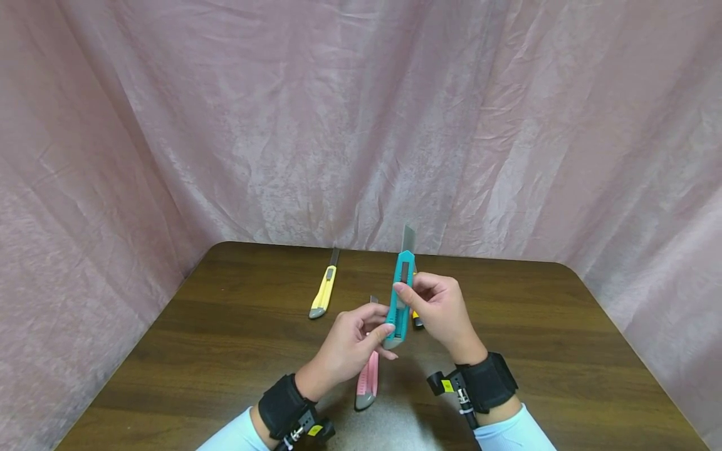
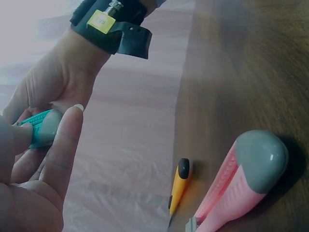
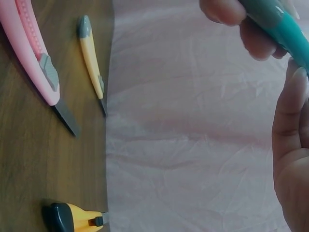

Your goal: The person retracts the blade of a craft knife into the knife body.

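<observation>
A teal utility knife (image 1: 401, 294) with a grey end cap is held upright above the table, its blade extended at the top. My left hand (image 1: 352, 341) pinches its lower end near the cap between thumb and fingers. Higher up, my right hand (image 1: 442, 307) grips the body, with the thumb at the slider. In the left wrist view, the grey-capped end of the teal knife (image 2: 44, 128) shows between the fingers. Below the hands lies a pink utility knife (image 1: 368, 379), partly hidden by the left hand in the head view; its blade is out in the right wrist view.
A pale yellow utility knife (image 1: 324, 289), blade out, lies at the back left of the wooden table (image 1: 225, 326). An orange-yellow knife with a black end (image 3: 79, 218) lies behind the right hand. Pink curtains (image 1: 316, 125) hang behind the table.
</observation>
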The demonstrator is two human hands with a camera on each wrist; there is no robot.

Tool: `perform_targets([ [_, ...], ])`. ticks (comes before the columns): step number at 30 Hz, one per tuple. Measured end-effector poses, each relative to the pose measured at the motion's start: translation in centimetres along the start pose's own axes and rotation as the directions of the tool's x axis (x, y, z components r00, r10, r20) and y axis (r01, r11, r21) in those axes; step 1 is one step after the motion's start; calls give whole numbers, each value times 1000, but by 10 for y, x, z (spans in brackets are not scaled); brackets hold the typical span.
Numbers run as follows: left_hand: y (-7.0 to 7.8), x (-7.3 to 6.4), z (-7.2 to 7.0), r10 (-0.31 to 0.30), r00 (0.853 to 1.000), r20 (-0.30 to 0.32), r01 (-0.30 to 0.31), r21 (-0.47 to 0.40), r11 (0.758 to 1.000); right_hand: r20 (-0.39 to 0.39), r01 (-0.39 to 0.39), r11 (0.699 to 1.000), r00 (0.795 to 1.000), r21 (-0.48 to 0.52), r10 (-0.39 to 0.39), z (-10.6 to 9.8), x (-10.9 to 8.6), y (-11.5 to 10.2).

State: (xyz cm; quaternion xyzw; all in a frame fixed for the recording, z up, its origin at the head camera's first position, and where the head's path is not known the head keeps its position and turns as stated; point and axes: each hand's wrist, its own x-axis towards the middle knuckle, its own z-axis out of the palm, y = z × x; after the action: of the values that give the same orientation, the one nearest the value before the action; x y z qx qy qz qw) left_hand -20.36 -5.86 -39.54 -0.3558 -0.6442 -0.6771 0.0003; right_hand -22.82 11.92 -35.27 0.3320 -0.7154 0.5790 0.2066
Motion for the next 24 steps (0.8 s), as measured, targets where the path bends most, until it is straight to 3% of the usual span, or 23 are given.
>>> perform_targets([
  [6, 14, 1, 2, 2, 1000, -7, -1, 14, 1000, -24, 3, 1000, 1000, 13, -2, 0, 1, -1],
  [16, 7, 13, 13, -2, 1000, 8, 2, -15, 1000, -109, -15, 999, 994, -41, 11, -11, -3, -7],
  [24, 11, 11, 9, -15, 1000, 13, 16, -11, 1000, -106, 15, 1000, 994, -24, -18, -7, -4, -5],
])
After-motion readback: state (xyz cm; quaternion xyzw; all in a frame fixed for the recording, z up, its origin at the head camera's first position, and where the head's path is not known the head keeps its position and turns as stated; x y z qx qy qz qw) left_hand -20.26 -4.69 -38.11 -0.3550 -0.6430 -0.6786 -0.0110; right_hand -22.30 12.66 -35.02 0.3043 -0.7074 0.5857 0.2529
